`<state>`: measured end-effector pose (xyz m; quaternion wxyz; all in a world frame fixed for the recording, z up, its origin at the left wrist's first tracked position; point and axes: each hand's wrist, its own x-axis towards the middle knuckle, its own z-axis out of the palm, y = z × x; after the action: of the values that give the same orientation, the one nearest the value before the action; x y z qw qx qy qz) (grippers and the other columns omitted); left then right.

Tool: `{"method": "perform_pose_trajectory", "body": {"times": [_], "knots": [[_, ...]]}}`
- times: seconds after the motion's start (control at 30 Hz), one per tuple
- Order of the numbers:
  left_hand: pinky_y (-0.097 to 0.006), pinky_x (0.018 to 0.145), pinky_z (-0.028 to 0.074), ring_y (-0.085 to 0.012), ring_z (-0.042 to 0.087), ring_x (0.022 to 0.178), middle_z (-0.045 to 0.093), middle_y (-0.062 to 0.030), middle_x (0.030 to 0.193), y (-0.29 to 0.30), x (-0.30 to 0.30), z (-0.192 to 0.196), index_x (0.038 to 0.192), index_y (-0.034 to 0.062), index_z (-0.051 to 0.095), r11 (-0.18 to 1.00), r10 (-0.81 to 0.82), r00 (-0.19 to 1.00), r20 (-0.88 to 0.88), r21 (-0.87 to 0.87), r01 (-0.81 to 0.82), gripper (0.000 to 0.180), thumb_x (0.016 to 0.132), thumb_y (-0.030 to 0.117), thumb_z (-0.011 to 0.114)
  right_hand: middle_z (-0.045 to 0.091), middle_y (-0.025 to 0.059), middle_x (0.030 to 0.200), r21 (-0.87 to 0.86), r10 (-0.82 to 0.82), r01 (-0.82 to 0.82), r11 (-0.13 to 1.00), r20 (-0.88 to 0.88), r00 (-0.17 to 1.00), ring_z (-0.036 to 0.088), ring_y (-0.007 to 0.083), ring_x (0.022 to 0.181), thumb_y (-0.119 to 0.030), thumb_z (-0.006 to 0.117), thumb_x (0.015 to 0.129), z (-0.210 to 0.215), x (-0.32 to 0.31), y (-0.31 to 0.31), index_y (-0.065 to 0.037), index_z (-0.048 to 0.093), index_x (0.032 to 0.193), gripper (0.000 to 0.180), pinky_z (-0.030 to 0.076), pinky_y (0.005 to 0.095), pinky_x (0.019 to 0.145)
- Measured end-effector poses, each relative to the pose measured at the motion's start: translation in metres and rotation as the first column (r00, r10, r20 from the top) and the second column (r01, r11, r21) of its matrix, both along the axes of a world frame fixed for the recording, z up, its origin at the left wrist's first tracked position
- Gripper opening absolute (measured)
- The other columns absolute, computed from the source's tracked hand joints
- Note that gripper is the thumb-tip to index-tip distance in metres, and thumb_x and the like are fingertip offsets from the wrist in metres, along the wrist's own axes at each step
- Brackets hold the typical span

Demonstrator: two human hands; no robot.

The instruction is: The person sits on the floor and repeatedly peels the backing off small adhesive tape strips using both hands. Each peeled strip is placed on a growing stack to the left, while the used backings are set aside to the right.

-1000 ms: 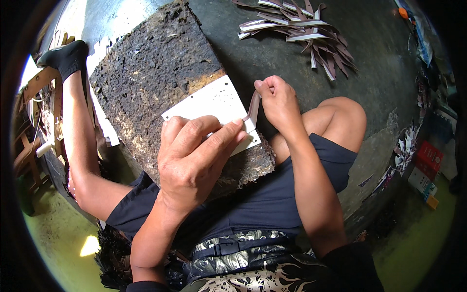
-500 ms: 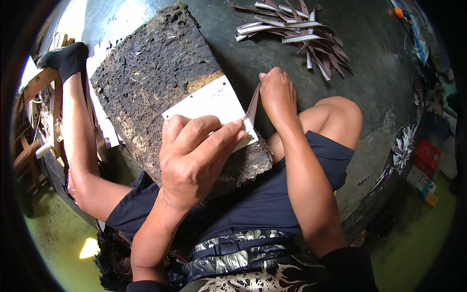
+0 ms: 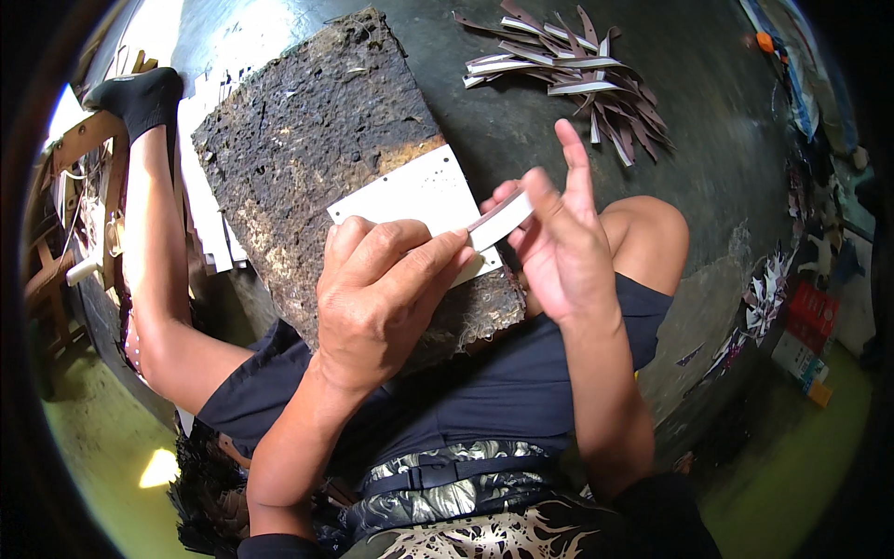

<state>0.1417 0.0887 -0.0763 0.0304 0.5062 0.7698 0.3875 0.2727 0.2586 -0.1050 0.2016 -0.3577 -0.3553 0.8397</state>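
Observation:
My left hand [image 3: 377,293] rests on a white plate [image 3: 410,197] with small holes, pinching one end of a narrow brown-and-white strip [image 3: 504,222] over the plate's right corner. The strip's white face shows. To the right, my right hand [image 3: 573,252] is turned palm up, its index finger pointing away from me. Its thumb and curled fingers meet at the strip's other end. Beneath the plate is a thick, rough, dark slab [image 3: 317,121], its near end at my lap.
A loose pile of brown-and-white strips [image 3: 582,74] lies on the dark floor beyond my right hand. Wooden framework [image 3: 88,158] stands by my outstretched left leg. Scraps [image 3: 768,289] and a red box [image 3: 810,317] lie at far right.
My right hand has rolled from knuckles up to palm up, its index finger now stretched out. The strip has twisted to show its white face. My left hand keeps its grip.

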Motion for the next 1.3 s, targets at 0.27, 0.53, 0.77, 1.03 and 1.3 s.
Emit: {"method": "perform_pose_trajectory", "body": {"times": [0.27,0.53,0.77,1.03,1.3], "knots": [[-0.039,0.075,0.048,-0.0227,0.060,0.080,0.071,-0.0014,0.096,0.006,0.000,0.000,0.111,0.0124,0.088,1.000,-0.021,1.000,-0.019,-0.012,0.021,0.029,0.084,0.013,0.097,0.078,0.0120,0.105,0.017,-0.102,0.103,0.995,-0.031,0.994,0.076,0.0161,0.097,0.010,0.083,0.098,-0.002,-0.007,-0.012,-0.011,0.040,0.162,0.080,0.063,0.0321,0.093],[-0.038,0.074,0.049,-0.0219,0.061,0.081,0.071,-0.0008,0.097,0.006,-0.002,0.000,0.113,0.0126,0.087,0.998,-0.047,0.997,-0.063,-0.037,0.045,0.031,0.084,0.013,0.097,0.077,0.0108,0.104,0.005,-0.076,0.076,0.997,-0.018,0.997,0.075,0.0153,0.097,0.008,0.084,0.098,-0.016,-0.002,-0.006,-0.010,0.042,0.158,0.075,0.062,0.0316,0.092],[-0.037,0.072,0.048,-0.0209,0.060,0.080,0.069,0.0006,0.097,0.008,-0.006,-0.001,0.113,0.0129,0.087,0.996,-0.085,0.991,-0.106,0.003,0.085,0.031,0.084,0.014,0.097,0.076,0.0097,0.100,0.016,-0.075,0.075,0.997,-0.012,0.997,0.074,0.0144,0.095,0.008,0.085,0.098,-0.020,-0.003,-0.006,-0.009,0.044,0.155,0.072,0.061,0.0314,0.090],[-0.040,0.074,0.049,-0.0212,0.061,0.084,0.071,0.0004,0.100,0.020,0.001,-0.002,0.116,0.0184,0.087,0.996,-0.050,0.989,-0.139,-0.078,0.039,0.032,0.085,0.018,0.096,0.074,0.0108,0.101,0.259,-0.181,0.143,0.955,0.131,0.975,0.073,0.0150,0.090,0.010,0.079,0.101,-0.037,-0.004,0.009,-0.010,0.045,0.151,0.063,0.061,0.0302,0.086],[-0.048,0.110,0.054,-0.0320,0.071,0.121,0.077,-0.0108,0.133,0.014,-0.023,0.066,0.153,0.0126,0.071,0.992,-0.117,0.967,-0.227,-0.081,0.101,0.073,0.086,0.022,0.096,0.074,0.0094,0.112,0.740,0.533,-0.495,0.456,0.218,0.818,0.077,0.0170,0.093,0.006,0.080,0.096,0.072,0.004,0.020,-0.009,0.049,0.156,0.069,0.062,0.0334,0.083]]}}
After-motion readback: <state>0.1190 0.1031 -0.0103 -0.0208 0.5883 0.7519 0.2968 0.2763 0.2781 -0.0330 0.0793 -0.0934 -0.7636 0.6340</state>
